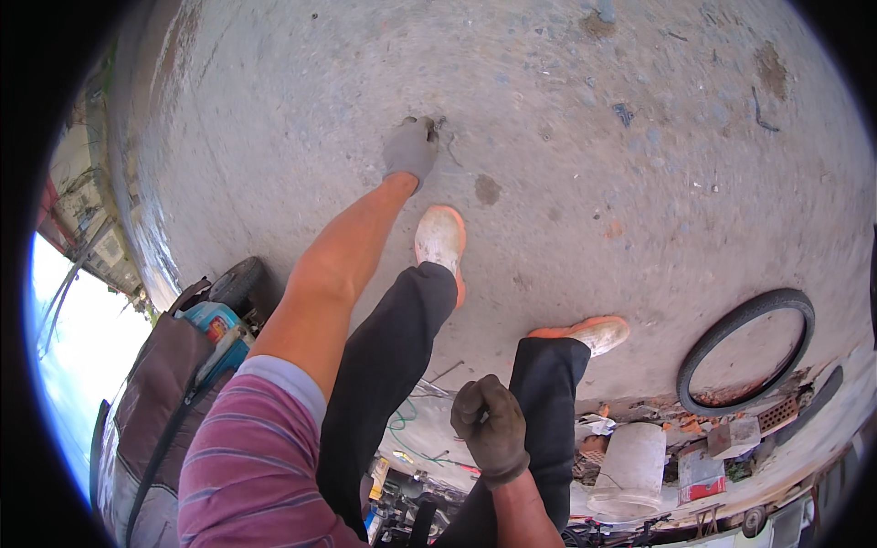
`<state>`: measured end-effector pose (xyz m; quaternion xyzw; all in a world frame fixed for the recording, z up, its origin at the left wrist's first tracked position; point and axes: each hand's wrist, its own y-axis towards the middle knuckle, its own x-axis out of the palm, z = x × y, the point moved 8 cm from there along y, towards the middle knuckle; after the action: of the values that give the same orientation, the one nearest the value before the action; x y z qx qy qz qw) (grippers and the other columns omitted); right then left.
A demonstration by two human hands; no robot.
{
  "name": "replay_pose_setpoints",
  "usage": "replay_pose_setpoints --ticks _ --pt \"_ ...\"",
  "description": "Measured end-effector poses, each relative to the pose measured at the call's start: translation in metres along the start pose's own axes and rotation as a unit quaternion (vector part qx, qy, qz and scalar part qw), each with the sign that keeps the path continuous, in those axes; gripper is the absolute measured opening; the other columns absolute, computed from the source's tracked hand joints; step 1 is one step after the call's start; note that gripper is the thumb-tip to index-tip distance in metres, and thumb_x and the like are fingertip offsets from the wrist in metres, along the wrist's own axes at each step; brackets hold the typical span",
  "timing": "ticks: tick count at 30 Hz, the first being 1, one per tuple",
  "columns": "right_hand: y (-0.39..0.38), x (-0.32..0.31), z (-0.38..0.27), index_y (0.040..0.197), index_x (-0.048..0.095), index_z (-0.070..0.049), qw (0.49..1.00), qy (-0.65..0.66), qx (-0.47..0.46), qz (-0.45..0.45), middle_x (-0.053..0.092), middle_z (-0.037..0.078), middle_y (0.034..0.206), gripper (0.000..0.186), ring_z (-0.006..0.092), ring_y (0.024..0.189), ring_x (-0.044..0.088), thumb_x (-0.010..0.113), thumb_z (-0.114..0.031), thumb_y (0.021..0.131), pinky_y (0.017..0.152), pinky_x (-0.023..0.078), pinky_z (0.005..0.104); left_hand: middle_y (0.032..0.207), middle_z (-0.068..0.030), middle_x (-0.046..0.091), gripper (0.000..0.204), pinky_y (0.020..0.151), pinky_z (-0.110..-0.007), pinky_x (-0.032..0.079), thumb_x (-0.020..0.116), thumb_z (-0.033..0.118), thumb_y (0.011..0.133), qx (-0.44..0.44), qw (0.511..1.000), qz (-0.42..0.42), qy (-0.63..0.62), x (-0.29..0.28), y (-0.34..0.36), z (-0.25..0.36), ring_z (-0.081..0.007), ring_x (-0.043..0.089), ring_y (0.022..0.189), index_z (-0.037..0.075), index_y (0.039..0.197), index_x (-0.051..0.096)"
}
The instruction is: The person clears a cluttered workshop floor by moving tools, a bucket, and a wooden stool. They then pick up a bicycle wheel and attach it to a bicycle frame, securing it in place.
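My left hand (411, 149), in a grey work glove, reaches far forward, low over the concrete ground. Its fingers are bent together beside a small dark scrap (441, 121) with a thin, wire-like strand (453, 152) trailing from it. Whether the fingertips grip this scrap is hard to make out. Close to my body, in front of my right leg, my right hand (491, 429) wears a darker, soiled glove. Its fingers are curled into a fist, and nothing shows sticking out of it.
A bicycle tyre (692, 365) lies at the right, near a white bucket (630, 466) and bricks (778, 416). A brown-covered vehicle (164, 384) carrying a blue container (215, 320) stands at the left. Tools (425, 489) lie behind my legs. A dark blue scrap (623, 114) lies ahead.
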<state>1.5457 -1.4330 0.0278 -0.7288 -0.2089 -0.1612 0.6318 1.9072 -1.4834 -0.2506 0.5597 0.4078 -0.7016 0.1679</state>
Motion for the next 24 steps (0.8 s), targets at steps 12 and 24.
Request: replay_pose_setpoints --ticks 12,24 --pt "0.014 -0.006 0.018 0.082 0.052 -0.004 0.998 -0.015 0.052 0.033 0.053 0.006 0.069 0.035 0.0139 0.056 0.049 0.043 -0.024 0.109 0.053 0.040 0.0284 0.106 -0.0178 0.074 0.024 0.088 -0.045 0.055 0.067 0.027 0.091 -0.031 0.992 -0.115 -0.038 0.015 0.021 -0.010 -0.0359 0.071 0.102 0.009 0.106 0.073" --pt "0.016 -0.027 0.001 0.090 0.061 -0.001 0.993 -0.104 -0.011 0.055 0.061 0.010 0.078 0.045 0.0184 0.060 0.055 0.045 -0.037 0.110 0.057 0.045 0.0338 0.110 -0.0207 0.070 0.016 0.087 -0.048 0.054 0.066 0.019 0.088 0.026 0.999 -0.031 -0.030 -0.002 0.027 0.039 -0.0392 0.067 0.104 0.009 0.099 0.071"
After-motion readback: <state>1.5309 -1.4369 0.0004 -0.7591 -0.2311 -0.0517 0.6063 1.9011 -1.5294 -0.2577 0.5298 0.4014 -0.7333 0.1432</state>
